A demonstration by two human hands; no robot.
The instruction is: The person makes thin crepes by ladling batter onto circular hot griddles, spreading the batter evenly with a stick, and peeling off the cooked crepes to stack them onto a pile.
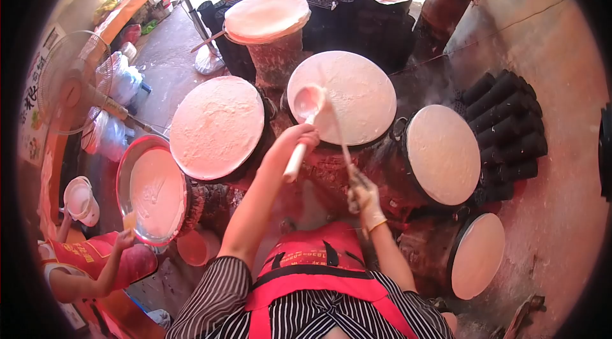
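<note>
1. Head view, left hand: the left hand (304, 135) is closed around the white handle of a ladle (308, 103). The handle's end sticks out below the fist, toward the body, and the ladle's bowl lies beyond the fist.
2. Head view, right hand: the right hand (364, 197), in what looks like a pale glove, grips a long thin tool (346, 153) by its handle. The tool slants away and leftward, its far part passing just beside the bowl.
3. Head view, below the tools: the middle griddle (357, 100), round and coated in pale batter, lies ahead of both hands, with the left one near its close edge and the right one farther back. The bowl is over its left part; whether it touches the batter, I cannot tell.
4. Head view, around: the left griddle (217, 127) and right griddle (444, 154), also pale-topped, flank the middle one. A red-rimmed basin (121, 179) stands at lower left, near a co-worker (95, 259).
</note>
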